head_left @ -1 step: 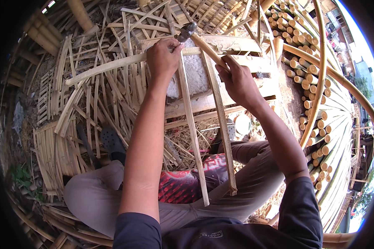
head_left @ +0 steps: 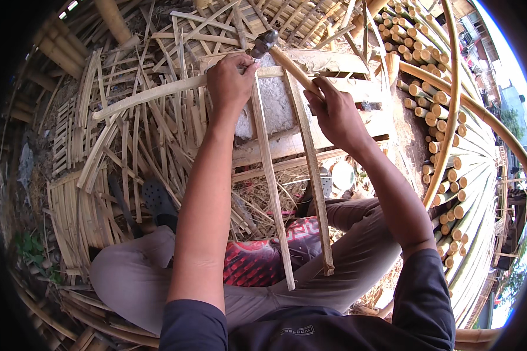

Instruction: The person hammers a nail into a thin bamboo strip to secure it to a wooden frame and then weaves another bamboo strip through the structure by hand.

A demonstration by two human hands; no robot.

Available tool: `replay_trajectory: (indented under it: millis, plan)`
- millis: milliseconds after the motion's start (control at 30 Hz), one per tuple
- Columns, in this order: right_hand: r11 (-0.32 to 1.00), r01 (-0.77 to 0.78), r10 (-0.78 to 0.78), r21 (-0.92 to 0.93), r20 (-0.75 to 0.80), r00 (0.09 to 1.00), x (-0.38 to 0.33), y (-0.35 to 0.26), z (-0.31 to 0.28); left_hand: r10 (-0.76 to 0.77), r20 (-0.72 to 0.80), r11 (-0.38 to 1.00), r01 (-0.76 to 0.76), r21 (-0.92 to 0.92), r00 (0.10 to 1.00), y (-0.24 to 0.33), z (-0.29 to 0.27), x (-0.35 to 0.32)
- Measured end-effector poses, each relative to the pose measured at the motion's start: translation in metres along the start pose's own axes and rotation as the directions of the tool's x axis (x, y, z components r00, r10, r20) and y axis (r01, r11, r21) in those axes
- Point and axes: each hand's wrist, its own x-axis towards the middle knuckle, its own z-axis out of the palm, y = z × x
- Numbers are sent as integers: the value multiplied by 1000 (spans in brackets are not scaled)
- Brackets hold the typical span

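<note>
A dark navy short-sleeved shirt (head_left: 257, 338) at six o'clock bears a small pale rectangular print (head_left: 297, 330). Grey-brown trousers (head_left: 126, 263) spread toward eight o'clock. Near nine, a dark clog (head_left: 155, 196) shows round perforations. The left hand (head_left: 232, 82) and right hand (head_left: 336, 114) are bare.

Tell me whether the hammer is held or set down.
Held: the right hand grips the hammer by its wooden handle, with the metal head near the left hand.

Hammer (head_left: 293, 70), 12 o'clock: was dark-headed, tan-handled
2 strips (head_left: 270, 175): were pale tan
Cloth (head_left: 246, 263), 6 o'clock: was red, black-patterned
Trousers (head_left: 351, 263): were grey-brown
Poles (head_left: 461, 195), 3 o'clock: had yellowish ends
</note>
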Motion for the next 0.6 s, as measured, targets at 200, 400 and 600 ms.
replay_trajectory:
  millis: [200, 400, 600]
  plan:
    - [998, 34, -34, -56, -7, 999, 3, 0, 2, 5, -16, 1000, -5, 9, 1000, -1, 1, 0]
    - [993, 69, -70, -93, -6, 998, -1, 0, 6, -39, 16, 996, 38, 82, 999, 6, -3, 0]
    - [986, 100, -108, -130, -56, 993, -3, 3, 7, 38, -34, 999, -38, 3, 999, -3, 2, 1]
